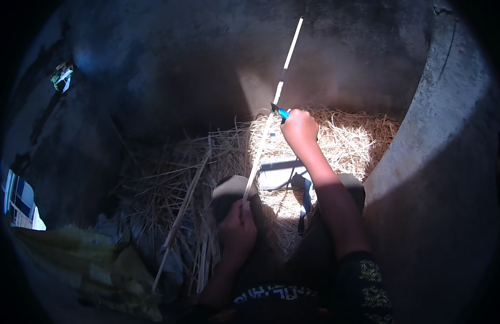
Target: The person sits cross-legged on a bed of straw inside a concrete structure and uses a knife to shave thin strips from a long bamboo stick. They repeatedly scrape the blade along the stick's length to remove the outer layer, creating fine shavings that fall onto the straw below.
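Pale and thin, a long stick [271,108] runs from the lower middle of the frame up to the top centre, and both hands are clamped on it. The left hand [238,229] grips its lower end in a closed fist just below the frame's centre, in shadow. The right hand [299,128] is higher, in sunlight right of centre, closed around a blue-handled knife [280,112] whose blade meets the stick partway up its length. The two hands are well apart along the stick. Beneath them lies a bed of dry straw [342,140], brightly lit on the right and dim toward the left. A second stick [182,216] lies slantwise on the straw left of the left hand. A dark strap [304,202] crosses the lit straw under the right forearm. A curved concrete wall [439,135] fills the right side, and a yellowish sack [93,264] sits at the lower left.
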Action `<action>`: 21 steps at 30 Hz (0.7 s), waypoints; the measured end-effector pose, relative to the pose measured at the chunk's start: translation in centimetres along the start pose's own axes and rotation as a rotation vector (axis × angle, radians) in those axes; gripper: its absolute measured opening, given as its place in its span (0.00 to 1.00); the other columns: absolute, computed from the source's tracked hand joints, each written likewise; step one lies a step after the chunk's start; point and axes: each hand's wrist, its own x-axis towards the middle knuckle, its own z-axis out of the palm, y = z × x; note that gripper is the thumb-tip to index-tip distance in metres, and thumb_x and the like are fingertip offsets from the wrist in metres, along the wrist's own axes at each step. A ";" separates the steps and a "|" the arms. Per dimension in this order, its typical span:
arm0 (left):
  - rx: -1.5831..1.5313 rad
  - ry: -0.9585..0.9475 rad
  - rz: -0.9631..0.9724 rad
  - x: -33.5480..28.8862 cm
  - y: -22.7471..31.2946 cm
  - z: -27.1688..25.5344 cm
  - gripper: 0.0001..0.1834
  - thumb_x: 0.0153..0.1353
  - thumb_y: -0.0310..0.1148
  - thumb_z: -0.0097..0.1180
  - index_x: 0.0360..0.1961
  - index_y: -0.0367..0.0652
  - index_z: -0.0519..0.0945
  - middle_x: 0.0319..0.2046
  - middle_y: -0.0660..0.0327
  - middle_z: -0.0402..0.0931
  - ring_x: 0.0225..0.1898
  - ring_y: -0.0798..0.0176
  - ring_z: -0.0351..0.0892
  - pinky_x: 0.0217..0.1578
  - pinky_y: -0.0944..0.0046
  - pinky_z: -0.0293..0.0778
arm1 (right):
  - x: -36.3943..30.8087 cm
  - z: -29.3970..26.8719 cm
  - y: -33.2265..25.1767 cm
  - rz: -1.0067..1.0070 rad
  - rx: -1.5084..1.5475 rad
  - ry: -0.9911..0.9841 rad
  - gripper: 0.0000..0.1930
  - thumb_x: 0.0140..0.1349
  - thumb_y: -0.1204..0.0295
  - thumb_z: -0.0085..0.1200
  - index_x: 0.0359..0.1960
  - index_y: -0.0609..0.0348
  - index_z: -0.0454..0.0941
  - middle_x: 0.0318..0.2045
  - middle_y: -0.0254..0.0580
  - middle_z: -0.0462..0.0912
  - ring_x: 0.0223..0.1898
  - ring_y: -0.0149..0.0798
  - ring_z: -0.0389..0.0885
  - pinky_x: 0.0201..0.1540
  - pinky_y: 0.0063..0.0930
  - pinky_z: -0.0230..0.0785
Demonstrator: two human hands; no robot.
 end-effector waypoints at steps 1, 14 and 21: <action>0.014 -0.013 -0.028 0.0 0.0 -0.1 0.12 0.71 0.35 0.50 0.44 0.39 0.81 0.24 0.53 0.79 0.24 0.61 0.79 0.27 0.59 0.71 | -0.4 0.1 -0.2 -0.017 -0.004 0.010 0.08 0.56 0.71 0.55 0.31 0.58 0.86 0.27 0.52 0.86 0.32 0.54 0.87 0.36 0.45 0.80; 0.075 0.106 0.183 -0.5 -0.9 -0.2 0.07 0.68 0.31 0.54 0.40 0.40 0.82 0.26 0.51 0.81 0.27 0.48 0.83 0.28 0.56 0.76 | -0.8 -0.8 1.2 -0.274 0.097 0.159 0.06 0.53 0.70 0.55 0.28 0.52 0.85 0.23 0.50 0.84 0.28 0.54 0.85 0.33 0.46 0.78; 0.044 0.126 0.283 -0.2 -0.9 0.5 0.06 0.67 0.31 0.54 0.38 0.43 0.83 0.26 0.52 0.81 0.25 0.46 0.82 0.24 0.54 0.76 | 1.8 0.8 3.0 -0.097 -0.076 0.205 0.09 0.56 0.71 0.52 0.29 0.54 0.87 0.25 0.53 0.85 0.30 0.54 0.87 0.34 0.46 0.79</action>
